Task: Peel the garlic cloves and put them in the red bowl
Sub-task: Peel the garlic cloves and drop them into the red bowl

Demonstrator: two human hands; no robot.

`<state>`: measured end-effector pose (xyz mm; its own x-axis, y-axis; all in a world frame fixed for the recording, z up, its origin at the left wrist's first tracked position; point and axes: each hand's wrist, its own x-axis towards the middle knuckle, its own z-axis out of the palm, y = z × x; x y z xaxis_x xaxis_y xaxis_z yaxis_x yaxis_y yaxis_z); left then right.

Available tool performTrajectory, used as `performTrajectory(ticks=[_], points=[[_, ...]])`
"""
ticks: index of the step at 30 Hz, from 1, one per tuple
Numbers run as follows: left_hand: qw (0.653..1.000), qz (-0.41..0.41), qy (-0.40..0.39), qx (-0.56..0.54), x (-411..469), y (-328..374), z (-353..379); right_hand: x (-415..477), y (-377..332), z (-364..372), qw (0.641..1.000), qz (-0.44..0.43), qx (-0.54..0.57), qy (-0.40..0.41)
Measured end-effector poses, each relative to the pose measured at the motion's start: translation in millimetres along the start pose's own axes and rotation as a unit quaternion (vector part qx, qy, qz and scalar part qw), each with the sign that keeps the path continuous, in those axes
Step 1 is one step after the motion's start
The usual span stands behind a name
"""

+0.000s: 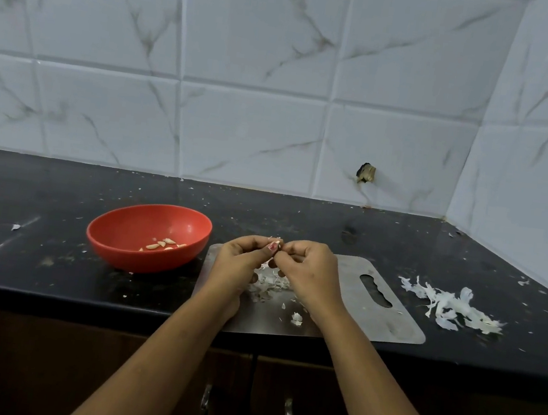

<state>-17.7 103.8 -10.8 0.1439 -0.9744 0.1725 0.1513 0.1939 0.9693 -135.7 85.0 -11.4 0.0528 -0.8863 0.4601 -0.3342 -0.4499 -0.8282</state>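
Pinching one garlic clove (274, 246) in both grips, I see my left hand (241, 263) and right hand (310, 268) meet above the steel board (350, 306). The red bowl (142, 260) sits left on the bench (51, 269), nearer my left hand, which I judge should carry it.

steel board (365, 322) on black counter (51, 266) | marbled wall tiles (248, 66)
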Motion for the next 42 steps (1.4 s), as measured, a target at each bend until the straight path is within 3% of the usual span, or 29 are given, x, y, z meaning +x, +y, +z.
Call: performTrajectory(ticks=[4, 9, 18, 21, 24, 27, 32, 35, 39, 42], points=[[0.999, -0.013, 0.036, -0.017, 3.1, -2.8, -2.7, 4.9, 2.9, -7.8, 0.994, -0.028, -0.103, 0.001], [0.997, 0.003, 0.052, -0.048, -1.2, -2.3, 0.6, 5.2, 11.6, -13.7, 0.987, -0.036, -0.153, -0.015], [0.998, 0.047, 0.051, 0.010, -2.5, -7.2, -1.7, 4.0, 9.8, -16.8, 0.988, -0.067, -0.135, -0.041], [0.994, 0.066, 0.037, 0.079, -1.3, -12.2, -1.8, 2.9, 9.5, -20.7, 0.964, -0.120, -0.217, -0.096], [0.981, 0.110, 0.030, 0.160, 1.7, -17.6, 1.2, 4.1, 10.9, -25.5, 0.941, -0.147, -0.290, -0.096], [0.928, 0.194, 0.026, 0.317, 6.6, -23.1, 6.1, 4.7, 13.3, -29.3, 0.933, -0.160, -0.313, -0.080], [0.891, 0.183, -0.031, 0.415, 13.5, -29.2, 7.5, -2.1, 24.7, -25.6, 0.922, -0.196, -0.324, -0.085], [0.900, 0.186, -0.039, 0.392, 14.1, -28.7, 6.8, -1.5, 27.9, -25.0, 0.925, -0.220, -0.300, -0.070], [0.957, 0.135, -0.043, 0.254, 13.3, -25.8, 3.2, -0.1, 18.8, -23.2, 0.910, -0.284, -0.297, -0.056], [0.977, 0.089, -0.044, 0.188, 13.5, -24.2, 0.0, -0.7, 17.2, -18.8, 0.890, -0.329, -0.312, -0.045]])
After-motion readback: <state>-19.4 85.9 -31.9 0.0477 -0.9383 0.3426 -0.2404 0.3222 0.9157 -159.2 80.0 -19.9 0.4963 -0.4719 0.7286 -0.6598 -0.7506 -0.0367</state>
